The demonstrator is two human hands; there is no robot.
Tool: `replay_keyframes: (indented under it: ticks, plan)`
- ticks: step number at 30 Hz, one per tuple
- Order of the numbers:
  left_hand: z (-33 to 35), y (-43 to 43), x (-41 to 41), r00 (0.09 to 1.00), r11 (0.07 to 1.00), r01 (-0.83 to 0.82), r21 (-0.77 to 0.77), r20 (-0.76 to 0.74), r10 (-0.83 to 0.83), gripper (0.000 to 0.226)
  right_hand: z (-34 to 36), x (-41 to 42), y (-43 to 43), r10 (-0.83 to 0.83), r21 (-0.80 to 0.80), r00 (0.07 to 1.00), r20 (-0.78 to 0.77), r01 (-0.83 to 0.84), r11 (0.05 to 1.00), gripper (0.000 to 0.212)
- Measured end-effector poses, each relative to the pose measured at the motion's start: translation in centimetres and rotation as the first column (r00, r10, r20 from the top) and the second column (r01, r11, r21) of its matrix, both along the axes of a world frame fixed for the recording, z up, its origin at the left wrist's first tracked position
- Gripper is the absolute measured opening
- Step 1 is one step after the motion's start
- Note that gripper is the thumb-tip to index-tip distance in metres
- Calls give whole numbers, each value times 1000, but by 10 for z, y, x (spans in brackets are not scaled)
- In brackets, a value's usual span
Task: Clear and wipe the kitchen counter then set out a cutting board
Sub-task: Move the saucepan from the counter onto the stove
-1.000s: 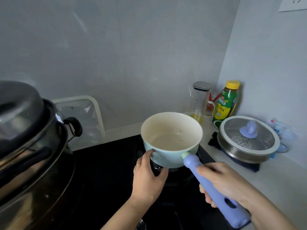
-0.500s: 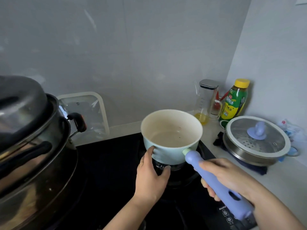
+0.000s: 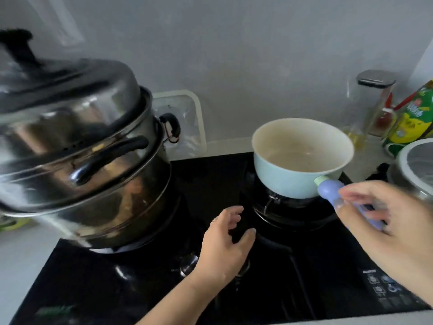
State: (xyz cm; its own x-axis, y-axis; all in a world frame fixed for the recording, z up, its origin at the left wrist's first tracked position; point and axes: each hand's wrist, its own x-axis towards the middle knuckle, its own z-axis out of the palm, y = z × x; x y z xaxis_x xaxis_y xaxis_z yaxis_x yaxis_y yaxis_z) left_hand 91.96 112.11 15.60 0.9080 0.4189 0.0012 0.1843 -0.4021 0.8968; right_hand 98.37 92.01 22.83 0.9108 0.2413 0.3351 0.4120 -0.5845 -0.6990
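A pale blue saucepan (image 3: 281,181) with a cream inside and a purple handle (image 3: 328,190) rests on the right burner of the black stove (image 3: 210,179). My left hand (image 3: 222,249) hovers over the stove just left of the burner, fingers apart, a short gap from the pan. My right hand (image 3: 393,231) is blurred, with spread fingers lying over the outer part of the handle and not wrapped around it. No cutting board or cloth is in view.
A large stacked steel steamer (image 3: 82,160) with a black-knobbed lid fills the left burner. A clear container (image 3: 182,118) leans on the wall. At right stand a glass jar (image 3: 375,102), a green bottle (image 3: 412,118) and a lidded steel pot (image 3: 414,165). White counter (image 3: 18,249) lies at left.
Both hands have let go of the saucepan: the left one dropped back from its side, the right one opened off the handle. The view swung left and closer to the stove.
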Motion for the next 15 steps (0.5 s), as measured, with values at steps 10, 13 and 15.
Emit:
replay_keyframes:
  ticks: [10,13,15]
  plan:
    - [-13,90,-248,812,807,-581,-102,-134,568,25,-90,-140,141,540,95,587,-604,-619,779,8]
    - [-25,98,-350,627,607,-778,-160,-147,765,21,-106,-209,187,585,75,470,-661,-734,675,11]
    - [-35,92,-425,495,460,-863,-211,-167,852,21,-110,-262,214,607,61,396,-689,-803,593,11]
